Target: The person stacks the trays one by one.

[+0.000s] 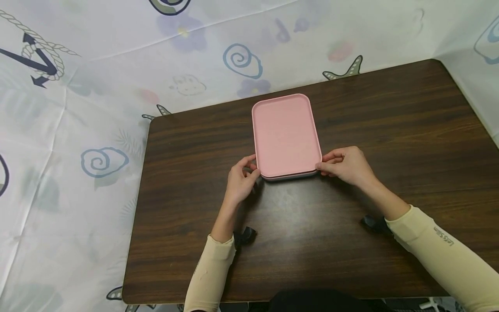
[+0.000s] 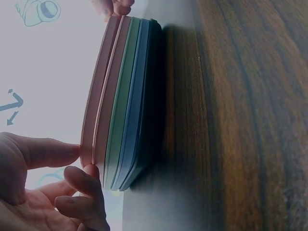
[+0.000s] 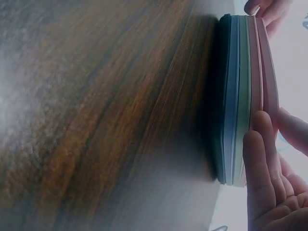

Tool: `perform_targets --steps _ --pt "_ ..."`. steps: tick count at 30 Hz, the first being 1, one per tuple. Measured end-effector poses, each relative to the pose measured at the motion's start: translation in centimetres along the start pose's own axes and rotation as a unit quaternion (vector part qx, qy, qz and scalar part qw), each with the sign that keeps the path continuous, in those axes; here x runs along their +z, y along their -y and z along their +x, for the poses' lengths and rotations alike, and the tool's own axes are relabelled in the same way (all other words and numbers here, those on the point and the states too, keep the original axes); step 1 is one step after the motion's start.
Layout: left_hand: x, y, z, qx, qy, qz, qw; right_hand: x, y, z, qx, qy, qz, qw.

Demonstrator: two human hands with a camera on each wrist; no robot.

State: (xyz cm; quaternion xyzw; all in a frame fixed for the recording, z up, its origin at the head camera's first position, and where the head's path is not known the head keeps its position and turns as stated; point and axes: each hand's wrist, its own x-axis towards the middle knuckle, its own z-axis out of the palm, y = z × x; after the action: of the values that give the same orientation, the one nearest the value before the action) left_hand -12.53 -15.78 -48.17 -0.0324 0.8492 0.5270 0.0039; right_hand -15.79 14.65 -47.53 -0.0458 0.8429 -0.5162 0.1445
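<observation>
A stack of shallow rounded trays lies on the table, with a pink tray (image 1: 287,134) uppermost. From the side, the left wrist view shows another pink tray (image 2: 105,115) under it, then a green tray (image 2: 120,103), a blue tray (image 2: 134,101) and a dark tray (image 2: 153,77) at the bottom. My left hand (image 1: 239,180) pinches the top tray at its near left corner, thumb on the rim and a fingertip beneath. At the near right corner, my right hand (image 1: 349,165) holds the same tray between thumb and fingers. A thin gap shows under the top tray's rim.
The stack stands on a dark wood-grain table (image 1: 187,216), toward its far edge. A white patterned cloth (image 1: 117,65) hangs behind the table and along its left side. Black wrist mounts (image 1: 245,236) sit under both forearms.
</observation>
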Motion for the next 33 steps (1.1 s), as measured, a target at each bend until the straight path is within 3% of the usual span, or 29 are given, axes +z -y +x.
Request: perform_targets --steps 8,15,22,33 --pt "0.1 0.0 -0.1 -0.003 -0.001 0.009 1.0000 -0.1 -0.1 0.0 -0.005 -0.006 -0.011 0.9999" --pt "0.2 0.0 -0.1 0.002 -0.004 0.012 0.9999 0.1 -0.3 0.0 -0.032 -0.019 -0.030 0.9989" --pt "0.1 0.3 0.0 0.000 -0.003 0.004 1.0000 0.2 -0.4 0.2 -0.026 -0.016 -0.025 0.9992" --pt "-0.5 0.7 -0.2 0.002 0.030 -0.024 0.9993 -0.1 -1.1 -0.1 -0.022 0.026 0.064 0.9974"
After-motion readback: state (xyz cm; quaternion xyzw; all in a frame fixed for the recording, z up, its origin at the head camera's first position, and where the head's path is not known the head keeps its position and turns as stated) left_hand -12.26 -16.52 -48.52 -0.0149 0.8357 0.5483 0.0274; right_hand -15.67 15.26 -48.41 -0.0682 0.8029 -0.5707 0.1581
